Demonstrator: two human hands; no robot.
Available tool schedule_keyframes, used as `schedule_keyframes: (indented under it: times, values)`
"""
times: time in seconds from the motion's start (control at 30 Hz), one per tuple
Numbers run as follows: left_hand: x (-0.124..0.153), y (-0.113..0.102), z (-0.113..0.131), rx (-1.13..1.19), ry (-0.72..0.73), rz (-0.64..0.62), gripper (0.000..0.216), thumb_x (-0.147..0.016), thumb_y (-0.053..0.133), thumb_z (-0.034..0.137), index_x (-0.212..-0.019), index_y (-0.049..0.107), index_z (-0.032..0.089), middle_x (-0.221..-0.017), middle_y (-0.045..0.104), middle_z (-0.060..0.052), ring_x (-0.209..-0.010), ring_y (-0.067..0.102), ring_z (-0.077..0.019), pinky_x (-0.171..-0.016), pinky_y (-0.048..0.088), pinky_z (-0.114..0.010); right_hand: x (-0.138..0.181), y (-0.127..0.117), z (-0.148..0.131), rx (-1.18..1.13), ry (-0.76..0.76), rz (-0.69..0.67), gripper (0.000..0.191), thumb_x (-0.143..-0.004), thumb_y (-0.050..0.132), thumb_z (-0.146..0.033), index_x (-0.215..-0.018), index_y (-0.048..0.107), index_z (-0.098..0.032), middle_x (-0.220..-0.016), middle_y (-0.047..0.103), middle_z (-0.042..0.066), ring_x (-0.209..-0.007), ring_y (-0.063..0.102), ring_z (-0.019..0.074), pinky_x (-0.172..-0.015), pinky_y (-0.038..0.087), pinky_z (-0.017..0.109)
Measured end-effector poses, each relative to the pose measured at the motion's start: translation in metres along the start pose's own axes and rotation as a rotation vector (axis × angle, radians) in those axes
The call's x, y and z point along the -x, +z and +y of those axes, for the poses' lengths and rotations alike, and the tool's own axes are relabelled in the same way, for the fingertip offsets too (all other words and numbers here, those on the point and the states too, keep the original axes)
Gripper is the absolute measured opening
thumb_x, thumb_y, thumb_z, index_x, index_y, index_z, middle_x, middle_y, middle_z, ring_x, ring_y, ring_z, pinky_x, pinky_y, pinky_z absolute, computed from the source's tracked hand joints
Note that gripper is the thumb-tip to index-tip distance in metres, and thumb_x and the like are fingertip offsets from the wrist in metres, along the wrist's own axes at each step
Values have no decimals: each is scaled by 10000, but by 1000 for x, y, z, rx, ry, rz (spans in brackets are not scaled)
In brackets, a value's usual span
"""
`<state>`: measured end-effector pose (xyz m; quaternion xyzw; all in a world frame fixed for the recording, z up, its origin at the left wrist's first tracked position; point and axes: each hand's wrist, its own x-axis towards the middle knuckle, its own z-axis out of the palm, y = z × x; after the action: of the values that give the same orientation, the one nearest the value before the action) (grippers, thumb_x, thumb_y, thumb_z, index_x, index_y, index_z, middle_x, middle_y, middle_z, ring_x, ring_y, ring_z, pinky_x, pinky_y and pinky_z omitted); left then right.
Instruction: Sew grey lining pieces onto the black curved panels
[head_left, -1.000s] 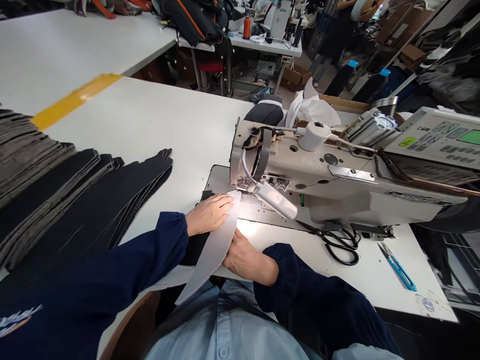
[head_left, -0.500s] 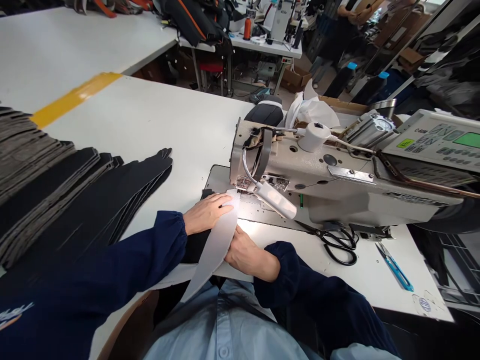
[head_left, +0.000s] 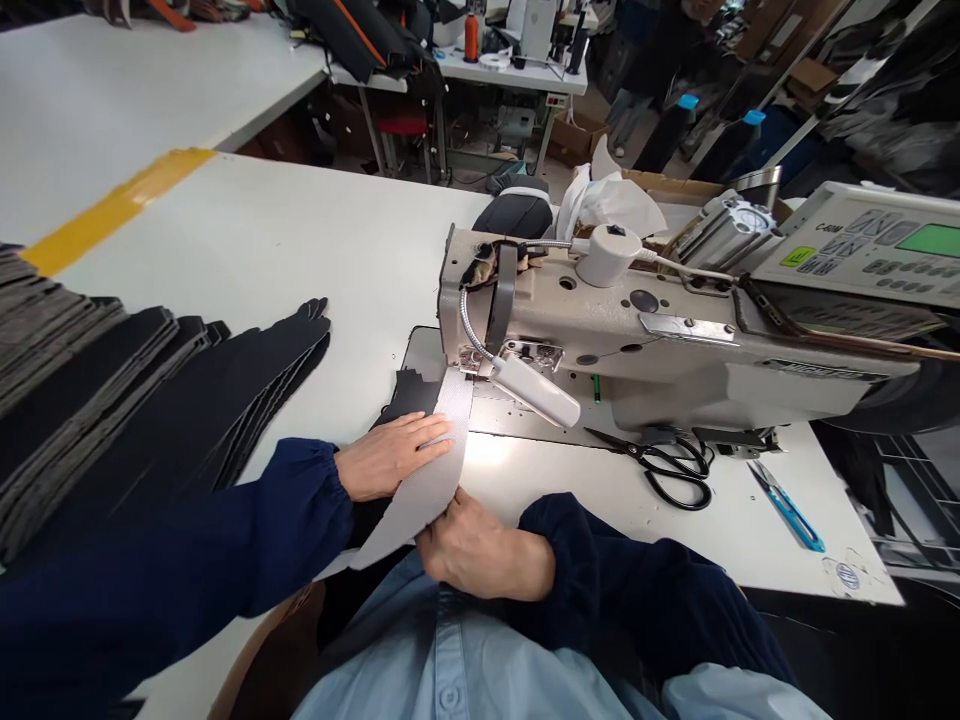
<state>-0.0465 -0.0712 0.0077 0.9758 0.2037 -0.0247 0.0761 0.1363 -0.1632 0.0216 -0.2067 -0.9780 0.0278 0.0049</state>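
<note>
A curved grey fabric strip [head_left: 433,470] lies on the white table, its far end under the head of a beige sewing machine [head_left: 637,340]. A black fabric piece [head_left: 411,395] shows beneath it. My left hand [head_left: 390,455] lies flat on the strip's left side, fingers stretched out. My right hand [head_left: 472,545] holds the strip's near edge at the table's front, fingers curled around it. The machine's small lamp [head_left: 536,390] lights the spot by the needle.
Stacked black and grey cut pieces [head_left: 135,400] cover the table's left side. Black scissors [head_left: 667,465] and blue thread snips [head_left: 787,510] lie right of the needle area. The machine's control panel [head_left: 870,250] stands at the right. Other work tables fill the background.
The grey strip has fed further under the machine head, so less hangs over the table's front. Both hands have shifted nearer to me, and the view has swung slightly right.
</note>
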Motion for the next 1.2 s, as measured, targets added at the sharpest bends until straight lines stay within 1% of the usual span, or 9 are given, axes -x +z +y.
schedule_keyframes:
  times: [0.1, 0.23, 0.43, 0.5, 0.63, 0.7, 0.8, 1.0, 1.2]
  values:
    - [-3, 9, -7, -38, -58, -2, 400, -958, 424, 201, -1350, 505, 189, -1475, 456, -118, -1398, 368, -227, -1151, 285, -418, -2, 7, 7, 28, 45, 17, 215, -831, 485, -59, -978, 642, -41, -905, 693, 231, -847, 660, 313, -793, 489, 473]
    - [-12, 11, -18, -67, -111, -1, 389, -954, 444, 209, -1333, 531, 216, -1466, 473, -103, -1397, 370, -220, -1159, 259, -438, -2, 11, 18, -13, 84, 65, 259, -878, 450, -59, -1096, 588, -50, -918, 687, 197, -856, 651, 281, -854, 472, 457]
    - [-30, -4, -33, -82, -121, -46, 393, -944, 449, 176, -1325, 542, 210, -1451, 492, -104, -1395, 372, -224, -1162, 251, -441, -3, 7, 33, -13, 151, -32, 170, -875, 472, -50, -960, 617, -77, -899, 686, 181, -846, 640, 267, -838, 476, 426]
    - [-33, -10, -33, -73, -129, -47, 379, -932, 453, 158, -1294, 562, 180, -1431, 512, -114, -1392, 376, -238, -1159, 257, -449, -4, 7, 37, -8, 175, -53, 166, -866, 485, -45, -944, 629, -77, -891, 688, 186, -846, 639, 265, -837, 474, 424]
    - [-26, -18, -19, 3, 12, -66, 370, -872, 500, 136, -1233, 576, 154, -1390, 549, -108, -1360, 420, -212, -1163, 274, -368, -4, 9, 41, -27, 196, -67, 169, -844, 492, -21, -918, 631, -80, -823, 683, 177, -791, 633, 245, -813, 473, 418]
    - [-20, -17, -12, 11, 26, -65, 419, -842, 525, 123, -1259, 545, 164, -1402, 535, -106, -1356, 425, -209, -1145, 302, -343, -5, 9, 40, -45, 202, -65, 170, -849, 482, -22, -918, 623, -88, -792, 676, 158, -752, 627, 232, -782, 478, 403]
    - [-16, -11, -8, -16, -27, -46, 438, -872, 511, 135, -1306, 504, 188, -1432, 505, -99, -1375, 403, -217, -1121, 331, -351, -7, 10, 38, -55, 199, -25, 178, -868, 464, -39, -952, 607, -101, -782, 666, 138, -740, 626, 228, -757, 485, 386]
    - [-29, 4, -23, -78, -92, -26, 405, -907, 495, 143, -1307, 538, 188, -1412, 534, -93, -1368, 413, -222, -1119, 322, -365, -12, 19, 40, 57, 228, 31, 203, -853, 448, -26, -945, 622, -77, -843, 678, 182, -804, 636, 268, -781, 478, 421]
    - [-44, -2, -29, -114, -143, -7, 374, -940, 444, 169, -1292, 569, 189, -1345, 592, -82, -1355, 425, -212, -1129, 303, -359, -14, 25, 46, 88, 265, 123, 217, -875, 458, -56, -1008, 629, -46, -890, 684, 196, -860, 633, 278, -814, 477, 424]
